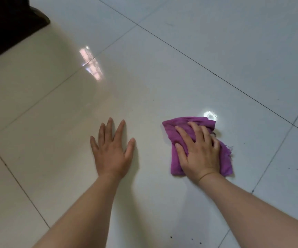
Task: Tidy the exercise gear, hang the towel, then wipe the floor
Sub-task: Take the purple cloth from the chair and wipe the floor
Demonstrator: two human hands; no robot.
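Under the spread fingers (185,135) of the right hand (200,154) I see a crumpled purple cloth rag (180,121), pressed down onto the glossy pale tiled floor (144,77). The fingers lie nearly straight across it, not closed round it. Cloth shows beyond the fingertips, beside the thumb and along the little-finger side back to the wrist. Well apart from the rag, the left hand (111,151) rests palm-down on bare tile, fingers straight and splayed, holding nothing. Far beyond its fingertips stands a dark piece of furniture (10,20); I cannot tell what kind.
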